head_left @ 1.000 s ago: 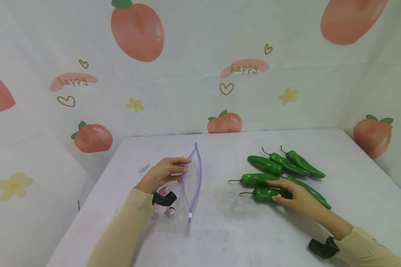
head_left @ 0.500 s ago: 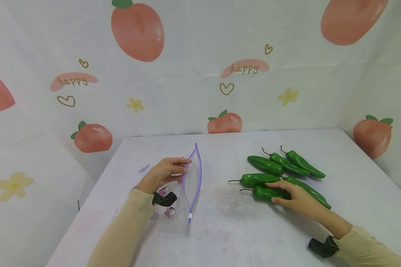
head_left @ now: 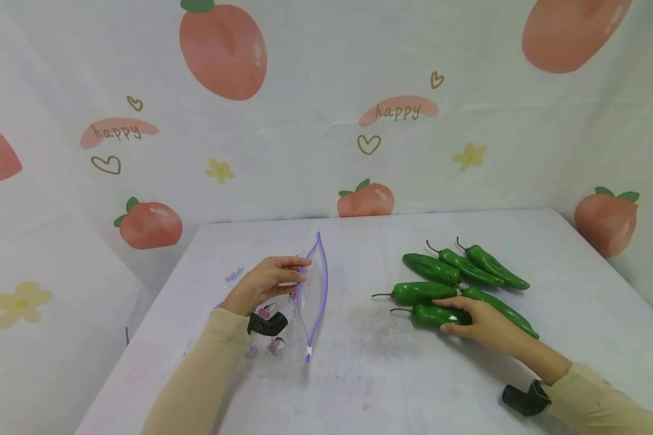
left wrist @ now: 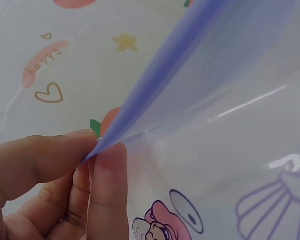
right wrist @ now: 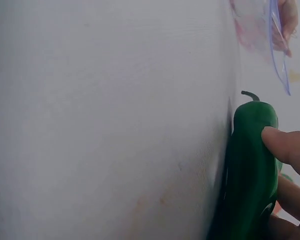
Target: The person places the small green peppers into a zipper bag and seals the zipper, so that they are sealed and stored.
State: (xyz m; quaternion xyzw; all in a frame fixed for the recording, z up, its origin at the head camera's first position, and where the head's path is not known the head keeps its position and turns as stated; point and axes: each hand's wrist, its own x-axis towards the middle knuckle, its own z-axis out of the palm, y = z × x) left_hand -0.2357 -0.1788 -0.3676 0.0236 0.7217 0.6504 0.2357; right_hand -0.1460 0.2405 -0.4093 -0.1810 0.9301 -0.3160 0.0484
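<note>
With thumb and fingers my left hand [head_left: 269,281] pinches the rim of a clear zip bag [head_left: 325,296], whose purple zip edges bow apart into a narrow mouth. Printed cartoon figures show on its plastic; a white slider sits at the near end. My right hand [head_left: 487,320] grips a green chili pepper [head_left: 430,315], the nearest one, thumb on one side and fingers on the other. In the right wrist view this pepper [right wrist: 252,160] lies along the white tabletop, stem pointing toward the bag. Its tip end is hidden by the hand in the head view.
Several other green chili peppers [head_left: 470,267] lie behind and beside the right hand, one [head_left: 416,293] right alongside the gripped pepper. The white table [head_left: 359,386] ends at a fruit-print cloth backdrop [head_left: 305,121]. Black wrist cameras [head_left: 525,400] are strapped to both wrists.
The right hand's thumb and fingers have settled more closely round the nearest pepper, which has shifted very slightly. The left hand and the bag have stayed in place.
</note>
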